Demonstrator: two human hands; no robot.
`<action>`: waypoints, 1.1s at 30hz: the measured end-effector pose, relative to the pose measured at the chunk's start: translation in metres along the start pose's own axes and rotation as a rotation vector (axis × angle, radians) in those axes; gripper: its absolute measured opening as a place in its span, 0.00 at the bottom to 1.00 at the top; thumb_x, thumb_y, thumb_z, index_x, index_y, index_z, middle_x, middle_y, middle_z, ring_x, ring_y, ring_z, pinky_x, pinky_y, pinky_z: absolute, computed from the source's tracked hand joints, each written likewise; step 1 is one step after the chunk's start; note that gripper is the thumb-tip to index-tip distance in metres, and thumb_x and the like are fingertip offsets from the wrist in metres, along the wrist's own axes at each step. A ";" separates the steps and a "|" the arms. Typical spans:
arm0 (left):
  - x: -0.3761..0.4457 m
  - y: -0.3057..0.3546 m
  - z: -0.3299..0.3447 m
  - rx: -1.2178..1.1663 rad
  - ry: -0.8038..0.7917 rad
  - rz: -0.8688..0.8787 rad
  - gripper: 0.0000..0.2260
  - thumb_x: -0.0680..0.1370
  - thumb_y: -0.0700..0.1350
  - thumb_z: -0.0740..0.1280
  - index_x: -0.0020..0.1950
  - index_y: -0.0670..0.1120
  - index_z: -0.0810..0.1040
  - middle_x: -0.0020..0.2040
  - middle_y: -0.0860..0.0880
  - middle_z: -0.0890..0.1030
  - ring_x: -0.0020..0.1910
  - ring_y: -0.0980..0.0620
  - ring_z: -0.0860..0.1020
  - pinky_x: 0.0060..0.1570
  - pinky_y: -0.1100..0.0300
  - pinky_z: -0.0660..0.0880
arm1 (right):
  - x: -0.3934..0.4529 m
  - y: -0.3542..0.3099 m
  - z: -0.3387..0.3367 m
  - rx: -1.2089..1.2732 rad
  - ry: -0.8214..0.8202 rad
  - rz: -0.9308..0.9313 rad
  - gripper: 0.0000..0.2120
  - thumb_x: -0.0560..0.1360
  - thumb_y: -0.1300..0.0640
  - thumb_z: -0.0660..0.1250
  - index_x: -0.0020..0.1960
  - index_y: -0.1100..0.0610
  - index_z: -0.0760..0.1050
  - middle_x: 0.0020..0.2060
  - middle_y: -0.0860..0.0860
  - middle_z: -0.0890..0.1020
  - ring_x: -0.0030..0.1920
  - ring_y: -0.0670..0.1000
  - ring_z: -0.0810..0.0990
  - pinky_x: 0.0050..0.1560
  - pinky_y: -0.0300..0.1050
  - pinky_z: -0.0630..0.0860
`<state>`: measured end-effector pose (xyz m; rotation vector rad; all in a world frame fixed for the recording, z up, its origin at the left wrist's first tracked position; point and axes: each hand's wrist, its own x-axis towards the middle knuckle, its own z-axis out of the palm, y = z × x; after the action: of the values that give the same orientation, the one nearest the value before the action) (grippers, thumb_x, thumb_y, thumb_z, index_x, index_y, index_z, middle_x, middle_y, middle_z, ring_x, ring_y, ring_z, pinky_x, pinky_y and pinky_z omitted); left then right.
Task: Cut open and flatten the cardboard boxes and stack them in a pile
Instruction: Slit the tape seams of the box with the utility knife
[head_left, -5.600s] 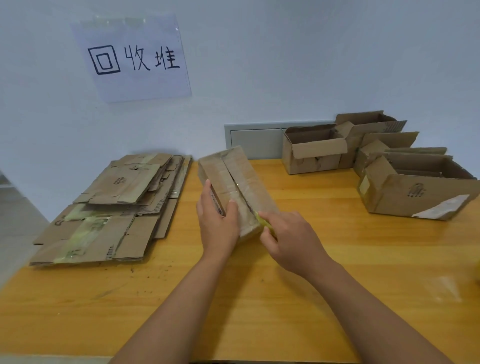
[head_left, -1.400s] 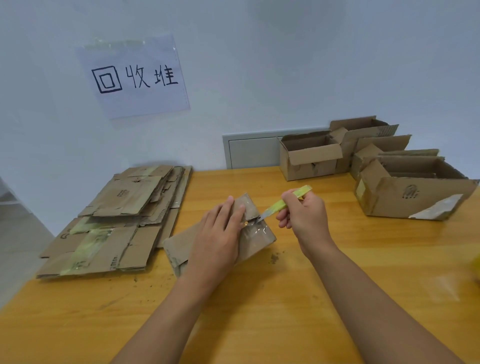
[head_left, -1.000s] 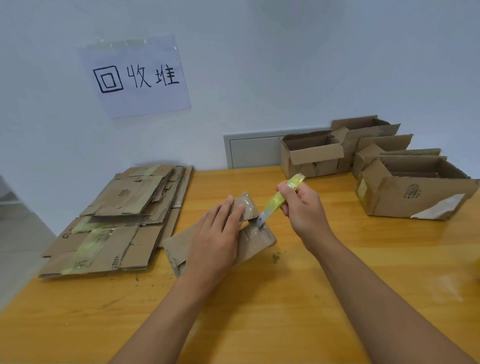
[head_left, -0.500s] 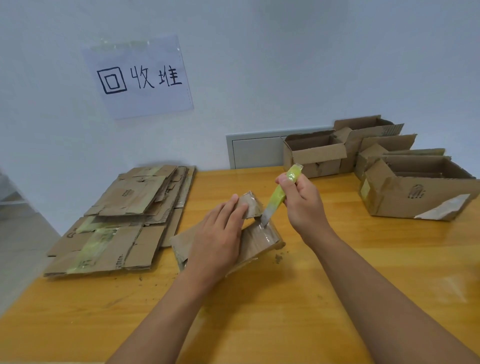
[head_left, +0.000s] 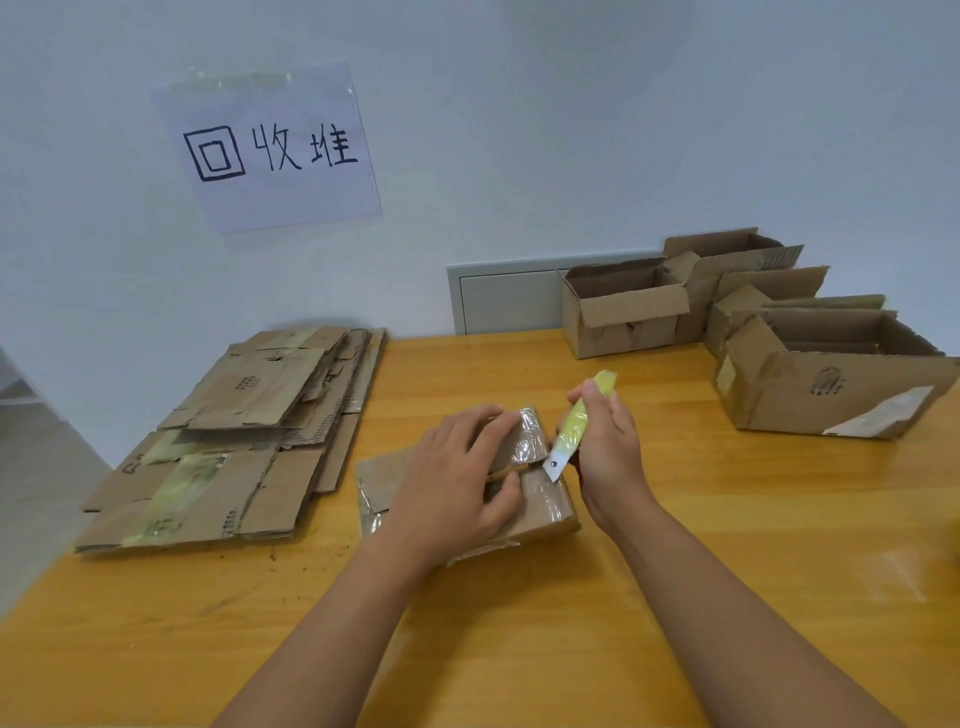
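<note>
Left grip is pressed flat, fingers spread, on the taped cardboard box lying mid-desk. A yellow utility knife is clasped by the right grip, its blade at the box's taped seam, with the flattened cardboard pile to the left.

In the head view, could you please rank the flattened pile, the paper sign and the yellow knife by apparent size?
1. Flattened pile
2. Paper sign, farther off, so unsure
3. Yellow knife, clearly smallest

box now lying flattened under left hand, knife blade drawn rightward, seemingly clear of the tape
</note>
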<state>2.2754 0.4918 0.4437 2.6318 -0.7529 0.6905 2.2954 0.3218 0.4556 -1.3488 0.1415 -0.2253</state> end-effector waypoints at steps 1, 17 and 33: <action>0.001 0.001 0.000 -0.001 0.003 0.001 0.25 0.77 0.56 0.61 0.73 0.51 0.68 0.68 0.51 0.71 0.64 0.51 0.70 0.63 0.55 0.69 | 0.000 0.000 -0.001 -0.001 0.002 -0.001 0.14 0.82 0.46 0.58 0.41 0.45 0.75 0.40 0.54 0.74 0.41 0.54 0.73 0.43 0.53 0.70; 0.000 0.009 0.009 0.124 0.220 0.066 0.20 0.84 0.50 0.56 0.67 0.39 0.77 0.63 0.41 0.78 0.59 0.43 0.78 0.56 0.47 0.76 | -0.005 -0.015 -0.006 -0.227 0.001 -0.326 0.14 0.84 0.49 0.55 0.48 0.59 0.70 0.34 0.52 0.72 0.35 0.55 0.72 0.38 0.59 0.75; -0.004 0.005 0.009 0.138 0.257 0.070 0.18 0.84 0.49 0.58 0.68 0.40 0.76 0.65 0.41 0.78 0.61 0.43 0.77 0.58 0.46 0.76 | 0.000 -0.018 0.002 -0.287 -0.021 -0.384 0.12 0.84 0.51 0.56 0.44 0.54 0.68 0.32 0.47 0.71 0.30 0.41 0.68 0.31 0.38 0.67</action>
<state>2.2725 0.4856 0.4346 2.5760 -0.7477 1.1126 2.2943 0.3202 0.4733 -1.6582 -0.1104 -0.5292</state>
